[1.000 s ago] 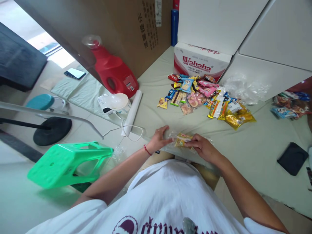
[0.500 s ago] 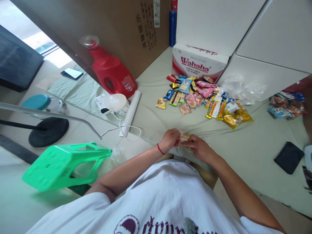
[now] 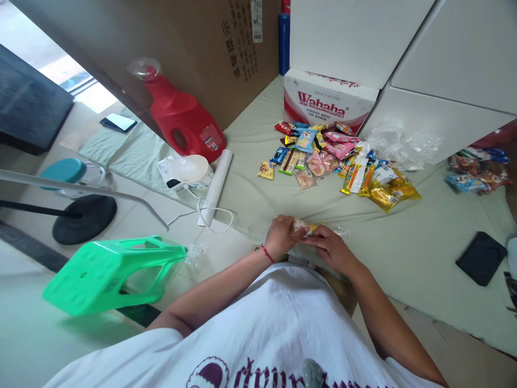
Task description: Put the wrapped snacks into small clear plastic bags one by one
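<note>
Close in front of my body, my left hand point(image 3: 281, 237) and my right hand point(image 3: 328, 247) grip a small yellow snack packet point(image 3: 310, 227) in clear wrapping from either side. Fingers cover part of the packet, so its exact kind is hidden. Clear plastic film point(image 3: 341, 233) sticks out beside my right fingers. Farther forward on the pale green sheet lies a pile of wrapped snacks point(image 3: 307, 141) in mixed colours. At that pile's right end is a yellow see-through bag point(image 3: 383, 194).
A white-and-red Wahaba-style carton point(image 3: 323, 102) stands behind the snacks. Crumpled clear plastic point(image 3: 399, 143) lies right of it. More snacks point(image 3: 476, 175) and a dark pouch point(image 3: 481, 258) are far right. Leftward are a red jug point(image 3: 188, 118), a white roll point(image 3: 216, 188) and a green stool point(image 3: 89, 275).
My left hand has turned and shifted slightly, its thumb now lying across the packet. More of the yellow packet shows between my hands. The view has shifted slightly.
</note>
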`<state>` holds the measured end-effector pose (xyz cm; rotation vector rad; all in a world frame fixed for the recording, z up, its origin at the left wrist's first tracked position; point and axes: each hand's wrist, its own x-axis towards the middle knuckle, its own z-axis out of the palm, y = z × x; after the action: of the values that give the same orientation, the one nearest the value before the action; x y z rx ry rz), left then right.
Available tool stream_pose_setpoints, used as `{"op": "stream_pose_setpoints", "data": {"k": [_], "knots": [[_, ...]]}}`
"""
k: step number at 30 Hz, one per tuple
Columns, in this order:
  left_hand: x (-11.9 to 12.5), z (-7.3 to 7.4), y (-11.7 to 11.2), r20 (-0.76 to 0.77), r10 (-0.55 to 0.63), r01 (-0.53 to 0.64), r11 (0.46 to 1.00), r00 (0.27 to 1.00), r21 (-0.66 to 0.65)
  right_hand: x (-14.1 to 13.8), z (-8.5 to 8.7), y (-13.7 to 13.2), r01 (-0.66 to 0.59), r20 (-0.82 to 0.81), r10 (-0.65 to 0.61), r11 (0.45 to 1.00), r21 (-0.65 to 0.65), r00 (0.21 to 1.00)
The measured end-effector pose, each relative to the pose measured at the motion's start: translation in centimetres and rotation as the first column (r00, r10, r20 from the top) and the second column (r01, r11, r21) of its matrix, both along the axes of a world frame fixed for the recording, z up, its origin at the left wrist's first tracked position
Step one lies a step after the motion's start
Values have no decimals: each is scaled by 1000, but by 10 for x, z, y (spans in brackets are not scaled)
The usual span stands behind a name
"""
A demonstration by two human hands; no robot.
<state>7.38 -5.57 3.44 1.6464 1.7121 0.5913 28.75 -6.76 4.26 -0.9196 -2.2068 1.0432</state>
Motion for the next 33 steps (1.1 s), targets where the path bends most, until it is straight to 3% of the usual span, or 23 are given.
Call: {"op": "stream_pose_setpoints", "data": {"k": [2,4,6,8,10,13,17,20,23,26,29,33], "knots": [[4,6,-6,60,-14,16,999,998,-48,13,11,2,23,-34,-26,996,-84,999],[9,12,-12,188,-13,32,995,982,-98,32,17,9,205,-26,-208,975,-86,978],[14,15,-16,296,-13,38,996,955,-79,50,15,20,397,40,-397,918,12,917],[17,16,-16,340,-26,27,1000,940,2,64,5,32,401,146,-407,913,69,902],[19,15,-14,341,-41,13,996,939,84,71,-7,38,310,242,-304,951,15,921],[18,13,-10,302,-45,-17,980,952,200,65,-18,33,307,291,-276,949,-67,916],[28,5,-8,143,-79,7,895,987,446,30,-21,8,492,171,-476,868,-65,862],[45,-9,-4,-68,-137,149,771,988,619,-2,-24,-5,572,-107,-636,745,-343,764],[59,-25,-1,-203,-241,315,694,949,647,-21,-26,-11,438,-328,-718,655,-616,614],[64,-29,-2,-105,-391,376,725,914,577,-26,-25,-14,293,-424,-745,618,-730,515],[67,-20,-7,129,-516,400,778,847,485,-28,-22,-17,286,-394,-771,577,-765,500],[63,-3,-8,378,-411,254,880,829,400,-15,-17,-17,383,-380,-814,553,-740,440]]}}
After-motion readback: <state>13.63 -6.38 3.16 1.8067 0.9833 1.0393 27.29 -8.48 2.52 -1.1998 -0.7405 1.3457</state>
